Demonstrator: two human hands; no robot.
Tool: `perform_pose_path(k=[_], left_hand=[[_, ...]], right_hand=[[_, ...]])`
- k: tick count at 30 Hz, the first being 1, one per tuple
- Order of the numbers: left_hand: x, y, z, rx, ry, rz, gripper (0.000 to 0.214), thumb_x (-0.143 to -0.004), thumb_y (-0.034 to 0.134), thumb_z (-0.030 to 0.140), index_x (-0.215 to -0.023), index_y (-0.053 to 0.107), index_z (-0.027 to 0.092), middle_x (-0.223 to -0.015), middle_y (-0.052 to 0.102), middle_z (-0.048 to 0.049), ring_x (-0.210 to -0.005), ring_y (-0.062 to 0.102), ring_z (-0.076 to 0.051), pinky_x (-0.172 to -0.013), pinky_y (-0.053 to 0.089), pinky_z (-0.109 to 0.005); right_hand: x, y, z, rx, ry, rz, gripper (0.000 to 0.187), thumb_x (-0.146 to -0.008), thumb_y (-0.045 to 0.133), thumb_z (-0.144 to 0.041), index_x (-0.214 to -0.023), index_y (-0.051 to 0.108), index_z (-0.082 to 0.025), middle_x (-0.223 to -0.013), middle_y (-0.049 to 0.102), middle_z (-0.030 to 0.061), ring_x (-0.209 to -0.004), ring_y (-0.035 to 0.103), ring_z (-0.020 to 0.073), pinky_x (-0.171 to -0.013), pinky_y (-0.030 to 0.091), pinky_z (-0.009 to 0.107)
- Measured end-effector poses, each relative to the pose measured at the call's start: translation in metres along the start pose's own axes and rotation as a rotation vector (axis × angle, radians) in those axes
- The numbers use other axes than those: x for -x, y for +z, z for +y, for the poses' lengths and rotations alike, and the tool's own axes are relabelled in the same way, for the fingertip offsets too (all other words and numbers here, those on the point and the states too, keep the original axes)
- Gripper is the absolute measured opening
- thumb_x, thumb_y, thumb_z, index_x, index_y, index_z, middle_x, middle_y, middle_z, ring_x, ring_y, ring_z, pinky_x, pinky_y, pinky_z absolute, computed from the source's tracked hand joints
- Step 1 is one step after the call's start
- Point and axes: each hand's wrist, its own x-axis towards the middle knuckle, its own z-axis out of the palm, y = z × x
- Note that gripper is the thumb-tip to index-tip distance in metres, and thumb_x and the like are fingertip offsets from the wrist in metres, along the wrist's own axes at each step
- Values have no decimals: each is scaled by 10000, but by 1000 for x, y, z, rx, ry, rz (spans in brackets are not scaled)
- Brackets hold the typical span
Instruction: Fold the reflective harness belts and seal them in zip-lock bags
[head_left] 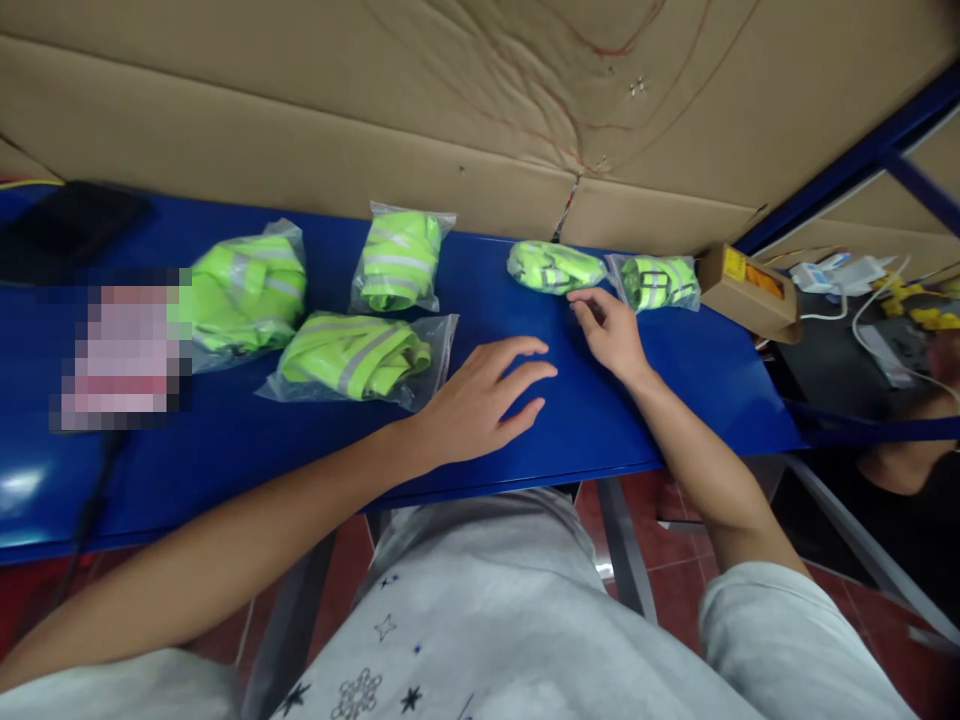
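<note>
My left hand (480,400) hovers over the blue table (525,440) with its fingers spread, holding nothing, just right of a clear bag with a folded neon-yellow vest (356,357). My right hand (609,330) lies open on the table, fingertips close to a rolled neon-yellow vest (553,267) without a bag. Right of it sits a small bagged vest (654,281). Two more bagged vests rest farther left, one (399,259) near the cardboard wall and one (244,293) beside a blurred patch.
A cardboard wall (450,110) backs the table. A small brown box (746,287) sits at the table's right end. Beyond it are white chargers and cables (847,275) and another person's arm (911,465). A dark object (67,225) lies far left.
</note>
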Motion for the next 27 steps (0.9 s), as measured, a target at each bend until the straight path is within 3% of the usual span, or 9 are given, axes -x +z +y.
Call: perform_pose_path(k=[5,7,11,13,17,19,21,24,27], left_hand=[[0,1,1,-143,177,-42,171,-1026,562,178,-1134,694,175,-1301,696,-148,-1177,689,-273,-990,566,-433],[-1,-2,2,-183,188,-13,149,-1018,574,171,-1083,707,174,-1300,701,-150,-1183,688,-279,-972,565,-432],[-3,-9,1,-259,162,54,137,-1011,591,168,-1061,718,176,-1293,709,-138,-1165,693,-277,-964,558,-427],[-4,-11,1,-291,143,67,133,-1011,596,178,-1056,721,181,-1279,718,-125,-1125,701,-268,-952,555,-420],[-7,-16,-1,-357,147,34,144,-1022,581,192,-1039,724,188,-1216,744,-99,-1071,712,-243,-944,540,-404],[-8,-24,-3,-433,76,-40,180,-1039,553,219,-1066,728,191,-1163,756,-94,-1032,720,-254,-950,541,-434],[-6,-36,-5,-528,-87,-126,225,-1042,557,277,-1148,727,174,-1205,741,-135,-1086,715,-312,-980,546,-498],[7,-54,-10,-628,-340,-267,451,-981,679,394,-1351,668,137,-1463,606,-254,-1386,571,-465,-1134,454,-682],[22,-65,-16,-603,-441,-388,616,-980,684,381,-1538,524,173,-1620,478,-255,-1520,446,-479,-1207,344,-764]], right_hand=[[-1,-4,-5,79,-85,40,280,-1003,634,-438,-931,748,-193,-960,773,53,-851,662,173,-809,473,299],[-1,-5,-5,82,-73,61,410,-1006,631,-523,-777,705,-191,-805,733,31,-751,629,157,-745,451,286],[3,-4,-11,69,-49,65,733,-1035,494,-684,-482,459,-203,-453,463,-20,-474,422,107,-552,339,280],[7,-4,-17,57,-73,40,754,-1025,483,-718,-476,473,-201,-448,473,-15,-463,426,104,-539,332,278],[14,-5,-27,111,-217,-74,652,-1042,492,-675,-646,675,-191,-565,640,9,-508,525,114,-577,391,268],[17,-4,-28,133,-268,-119,610,-1056,493,-633,-687,700,-193,-591,676,13,-507,547,115,-582,401,267],[18,-2,-27,126,-291,-153,564,-1060,517,-588,-701,709,-197,-637,716,18,-536,594,122,-601,412,265],[19,1,-23,146,-320,-249,532,-1074,518,-535,-707,708,-199,-699,752,28,-603,658,141,-630,413,270],[22,7,-23,139,-336,-349,520,-1087,503,-526,-738,714,-203,-700,740,20,-640,681,147,-646,407,271]])
